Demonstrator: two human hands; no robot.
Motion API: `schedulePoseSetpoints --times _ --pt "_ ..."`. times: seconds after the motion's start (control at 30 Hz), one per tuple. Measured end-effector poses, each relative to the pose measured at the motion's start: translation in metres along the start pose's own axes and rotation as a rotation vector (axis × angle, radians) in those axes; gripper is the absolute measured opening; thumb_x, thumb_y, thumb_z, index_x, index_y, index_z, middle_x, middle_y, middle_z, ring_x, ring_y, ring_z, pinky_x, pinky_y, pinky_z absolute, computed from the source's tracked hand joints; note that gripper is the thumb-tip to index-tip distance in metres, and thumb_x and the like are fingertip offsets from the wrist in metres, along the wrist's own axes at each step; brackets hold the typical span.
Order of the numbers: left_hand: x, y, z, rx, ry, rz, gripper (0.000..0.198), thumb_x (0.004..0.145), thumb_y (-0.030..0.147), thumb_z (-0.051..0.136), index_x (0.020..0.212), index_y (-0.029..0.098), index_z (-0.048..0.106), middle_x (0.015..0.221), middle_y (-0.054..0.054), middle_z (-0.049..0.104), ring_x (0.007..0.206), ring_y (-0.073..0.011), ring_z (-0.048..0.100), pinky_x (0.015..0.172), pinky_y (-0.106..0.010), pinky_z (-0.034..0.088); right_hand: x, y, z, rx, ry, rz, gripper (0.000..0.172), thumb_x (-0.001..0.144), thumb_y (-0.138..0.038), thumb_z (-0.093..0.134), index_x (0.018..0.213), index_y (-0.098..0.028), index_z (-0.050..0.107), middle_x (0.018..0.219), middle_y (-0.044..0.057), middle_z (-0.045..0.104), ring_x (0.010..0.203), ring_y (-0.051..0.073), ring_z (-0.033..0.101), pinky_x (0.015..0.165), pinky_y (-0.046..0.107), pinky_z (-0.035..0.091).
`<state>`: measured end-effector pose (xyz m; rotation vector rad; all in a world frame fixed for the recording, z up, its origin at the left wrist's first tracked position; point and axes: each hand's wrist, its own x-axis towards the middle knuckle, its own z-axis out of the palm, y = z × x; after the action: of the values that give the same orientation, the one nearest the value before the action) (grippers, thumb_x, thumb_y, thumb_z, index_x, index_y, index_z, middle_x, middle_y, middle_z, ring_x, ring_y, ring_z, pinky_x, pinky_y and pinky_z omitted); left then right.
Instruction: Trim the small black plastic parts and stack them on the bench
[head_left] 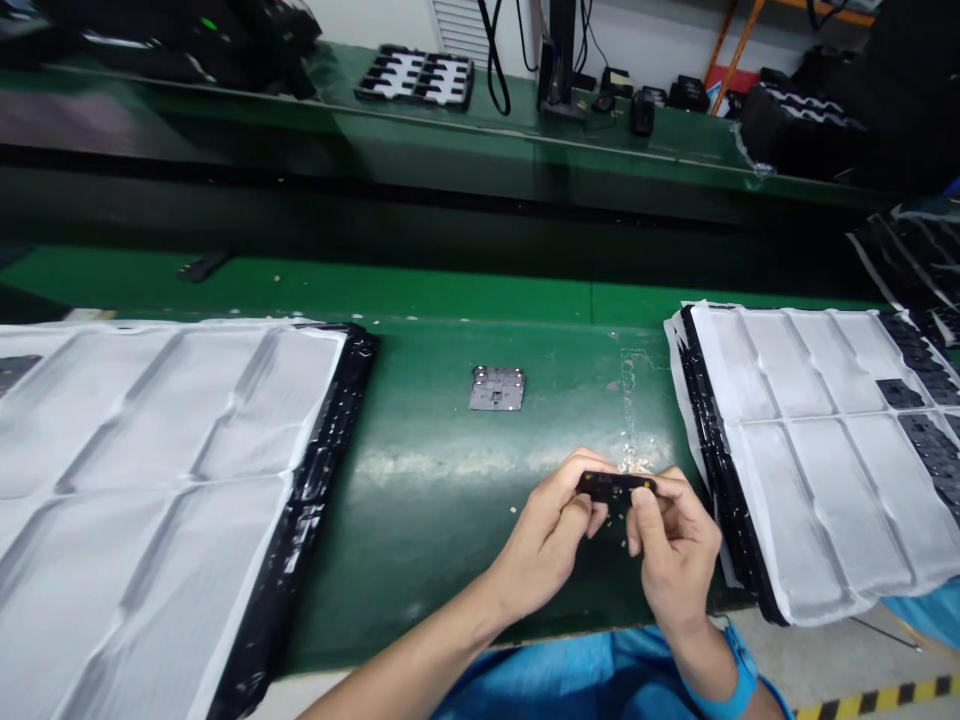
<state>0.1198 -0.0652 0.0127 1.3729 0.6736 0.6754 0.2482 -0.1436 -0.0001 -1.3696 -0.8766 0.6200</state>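
Note:
Between both hands, above the green table, is a small flat black plastic part (616, 487) with a yellow spot near its right end. My left hand (553, 520) pinches its left end between thumb and fingers. The other end is gripped by my right hand (671, 530), its thumb pressed on the front near the yellow spot. A dark grey square part (496, 389) lies on the table, farther off and to the left of the hands. Small pale scraps (637, 456) are scattered on the table just behind and below the held part.
Lined white trays with black edges stand at the left (225, 400) and right (810, 450); the right tray holds several dark parts. Behind the green table (427, 560) runs a raised shelf (510, 135) with a black-and-white tray (416, 77), a monitor stand and cables.

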Motion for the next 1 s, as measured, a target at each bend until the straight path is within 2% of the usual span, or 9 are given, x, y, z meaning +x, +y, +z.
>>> schedulePoseSetpoints --times 0.1,0.2,0.27,0.37,0.43,0.57,0.67,0.77,1.0 --pt "0.003 -0.010 -0.002 0.186 0.015 -0.006 0.020 0.103 0.021 0.043 0.113 0.019 0.060 0.085 -0.002 0.063 0.071 -0.0156 0.058 0.068 -0.027 0.048 0.008 -0.001 -0.006 -0.010 0.097 0.011 0.014 0.106 -0.028 0.063 0.094 -0.021 0.064 0.077 -0.005 0.048 0.046 0.006 0.054 0.043 0.019 0.043" --pt "0.008 -0.018 -0.006 0.501 -0.021 0.094 0.020 0.104 0.023 0.048 0.103 0.020 0.068 0.092 -0.006 0.071 0.083 -0.0210 0.065 0.080 -0.035 0.051 0.014 -0.002 -0.010 -0.023 0.163 0.008 0.013 0.105 -0.029 0.064 0.094 -0.021 0.064 0.077 -0.005 0.050 0.047 0.006 0.054 0.045 0.019 0.043" --pt "0.009 -0.019 -0.010 0.619 -0.032 0.163 0.021 0.103 0.025 0.052 0.099 0.022 0.073 0.095 -0.008 0.075 0.089 -0.0240 0.068 0.089 -0.039 0.052 0.016 -0.003 -0.009 -0.001 0.163 0.032 0.014 0.104 -0.032 0.064 0.095 -0.021 0.063 0.074 -0.006 0.051 0.046 0.007 0.054 0.044 0.019 0.043" --pt "0.010 -0.011 -0.021 0.512 0.083 0.124 0.025 0.098 0.032 0.063 0.120 0.024 0.072 0.117 -0.009 0.077 0.103 -0.0266 0.072 0.096 -0.040 0.056 0.017 -0.004 -0.001 0.065 0.086 0.112 0.021 0.104 -0.040 0.062 0.098 -0.020 0.062 0.070 -0.005 0.054 0.046 0.008 0.054 0.043 0.020 0.043" --pt "0.011 -0.004 -0.028 0.374 0.105 0.010 0.038 0.095 0.041 0.069 0.129 0.025 0.069 0.115 -0.009 0.078 0.098 -0.0266 0.075 0.089 -0.037 0.060 0.017 -0.004 0.008 0.102 0.037 0.135 0.025 0.104 -0.043 0.060 0.097 -0.019 0.063 0.071 -0.004 0.056 0.045 0.007 0.052 0.043 0.019 0.042" --pt "0.006 0.010 -0.034 0.275 0.093 -0.101 0.037 0.091 0.051 0.073 0.116 0.023 0.075 0.087 -0.004 0.078 0.071 -0.0228 0.073 0.068 -0.030 0.061 0.015 -0.002 0.020 0.141 -0.012 0.148 0.026 0.101 -0.043 0.062 0.102 -0.018 0.065 0.064 -0.007 0.054 0.043 0.007 0.051 0.044 0.019 0.043" --pt "0.001 0.014 -0.031 0.268 0.134 -0.107 0.038 0.091 0.050 0.073 0.116 0.023 0.075 0.074 -0.002 0.074 0.065 -0.0211 0.070 0.064 -0.029 0.059 0.009 -0.001 0.023 0.167 -0.007 0.152 0.028 0.100 -0.042 0.063 0.112 -0.017 0.067 0.067 -0.005 0.057 0.043 0.007 0.052 0.043 0.018 0.044" --pt "-0.003 0.015 -0.024 0.229 0.200 -0.119 0.039 0.094 0.044 0.070 0.125 0.020 0.071 0.069 0.000 0.072 0.064 -0.0194 0.070 0.065 -0.028 0.058 0.001 -0.002 0.022 0.147 0.000 0.117 0.028 0.103 -0.039 0.060 0.120 -0.018 0.069 0.074 -0.003 0.060 0.045 0.007 0.055 0.044 0.019 0.047" --pt "0.000 0.015 -0.013 0.017 0.215 -0.092 0.031 0.098 0.039 0.064 0.114 0.014 0.072 0.069 0.000 0.071 0.054 -0.0131 0.062 0.056 -0.024 0.051 -0.003 -0.004 0.019 0.142 0.004 0.056 0.017 0.104 -0.027 0.063 0.119 -0.023 0.071 0.077 -0.002 0.065 0.047 0.008 0.061 0.047 0.019 0.052"
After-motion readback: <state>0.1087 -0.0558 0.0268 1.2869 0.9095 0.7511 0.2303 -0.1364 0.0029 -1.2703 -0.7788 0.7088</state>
